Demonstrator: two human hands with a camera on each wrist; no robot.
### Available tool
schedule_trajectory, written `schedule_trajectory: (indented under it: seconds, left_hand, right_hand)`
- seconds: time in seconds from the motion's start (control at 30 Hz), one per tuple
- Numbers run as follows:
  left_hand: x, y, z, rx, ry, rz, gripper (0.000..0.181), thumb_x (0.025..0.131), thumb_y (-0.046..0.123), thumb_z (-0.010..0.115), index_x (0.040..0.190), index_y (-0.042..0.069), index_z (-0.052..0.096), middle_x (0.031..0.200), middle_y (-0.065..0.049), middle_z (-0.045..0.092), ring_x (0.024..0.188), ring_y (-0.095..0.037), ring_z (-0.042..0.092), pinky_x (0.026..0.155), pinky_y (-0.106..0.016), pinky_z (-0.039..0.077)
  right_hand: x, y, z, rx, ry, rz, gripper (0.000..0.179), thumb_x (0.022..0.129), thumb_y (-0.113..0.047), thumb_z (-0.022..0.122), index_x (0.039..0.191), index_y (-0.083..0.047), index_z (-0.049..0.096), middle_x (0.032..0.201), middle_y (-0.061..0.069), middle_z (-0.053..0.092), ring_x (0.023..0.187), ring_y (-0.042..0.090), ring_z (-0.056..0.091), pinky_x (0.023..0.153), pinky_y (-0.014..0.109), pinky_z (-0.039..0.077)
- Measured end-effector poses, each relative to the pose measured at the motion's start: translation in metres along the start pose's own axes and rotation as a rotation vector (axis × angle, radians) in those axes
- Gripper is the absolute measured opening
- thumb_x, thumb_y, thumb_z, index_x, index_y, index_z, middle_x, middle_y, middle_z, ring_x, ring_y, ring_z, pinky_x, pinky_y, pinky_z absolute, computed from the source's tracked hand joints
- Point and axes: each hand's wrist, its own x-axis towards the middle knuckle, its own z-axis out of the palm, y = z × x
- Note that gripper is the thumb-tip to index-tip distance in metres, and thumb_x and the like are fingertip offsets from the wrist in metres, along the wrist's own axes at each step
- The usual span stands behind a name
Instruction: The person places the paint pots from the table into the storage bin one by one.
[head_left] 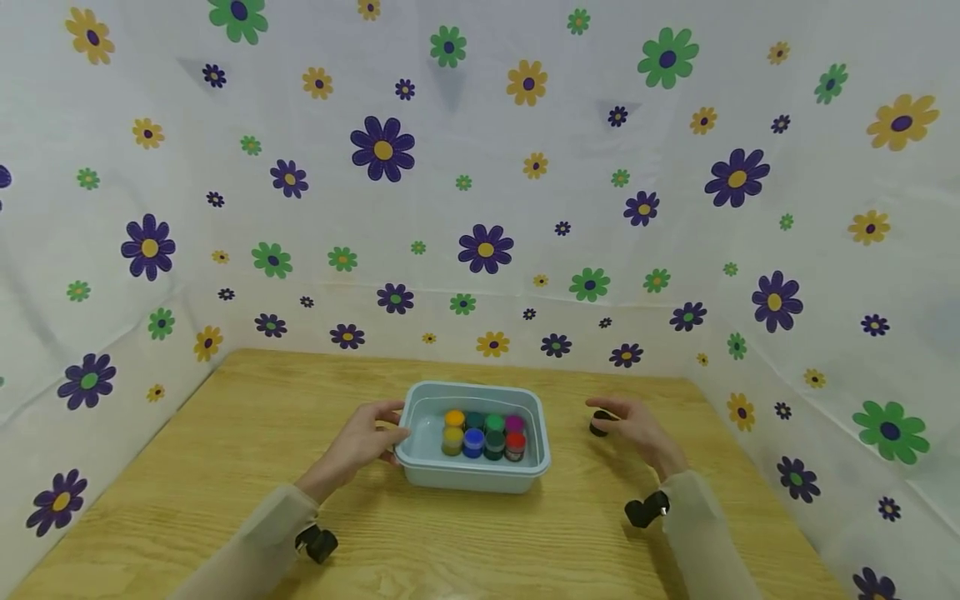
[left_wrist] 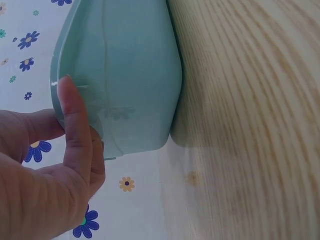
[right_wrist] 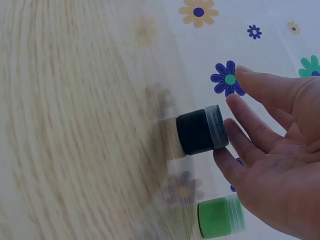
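A light blue plastic bin [head_left: 472, 479] stands on the table, with several small paint jars [head_left: 473, 443] grouped in its middle and right part. My left hand [head_left: 367, 435] holds the bin's left end, the rim [left_wrist: 56, 75] caught between thumb and fingers in the left wrist view. To the right of the bin, my right hand [head_left: 636, 427] is beside a black paint jar [head_left: 600, 423] with a clear lid. In the right wrist view its fingers are extended close to the lid of that dark jar [right_wrist: 196, 132]; whether they touch is unclear. A green jar [right_wrist: 215, 218] stands nearby.
The wooden table [head_left: 300, 400] runs back to a white cloth backdrop [head_left: 480, 183] printed with flowers, which also encloses the left and right sides. Small black devices [head_left: 318, 543] are strapped at both wrists.
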Motion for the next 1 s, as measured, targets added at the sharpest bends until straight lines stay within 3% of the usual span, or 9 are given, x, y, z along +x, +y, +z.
schedule_trajectory:
  seconds: [0.3, 0.6, 1.0]
  left_hand:
    - [0.001, -0.002, 0.0, 0.003, 0.002, 0.005, 0.054, 0.093, 0.002, 0.063, 0.143, -0.001, 0.045, 0.12, -0.023, 0.052, 0.088, -0.029, 0.064, 0.059, -0.037, 0.06]
    - [0.003, -0.002, 0.001, -0.002, 0.006, -0.002, 0.054, 0.092, 0.0, 0.063, 0.143, -0.002, 0.045, 0.117, -0.023, 0.053, 0.086, -0.03, 0.065, 0.058, -0.036, 0.06]
    - [0.003, -0.002, 0.001, -0.004, -0.005, 0.003, 0.053, 0.092, 0.001, 0.062, 0.143, -0.001, 0.045, 0.118, -0.023, 0.053, 0.087, -0.031, 0.065, 0.058, -0.036, 0.06]
  right_hand:
    - [0.001, 0.001, 0.001, -0.039, -0.025, 0.018, 0.047, 0.095, -0.011, 0.062, 0.139, 0.001, 0.051, 0.147, 0.021, 0.047, 0.137, 0.041, 0.041, 0.114, 0.057, 0.033]
    - [0.005, 0.007, 0.005, -0.017, -0.137, 0.034, 0.052, 0.087, -0.004, 0.07, 0.135, 0.005, 0.053, 0.139, 0.026, 0.052, 0.126, 0.036, 0.051, 0.107, 0.049, 0.044]
    - [0.004, 0.005, 0.012, -0.064, -0.096, 0.077, 0.049, 0.085, -0.004, 0.073, 0.131, 0.004, 0.057, 0.126, 0.023, 0.061, 0.113, 0.028, 0.058, 0.095, 0.04, 0.051]
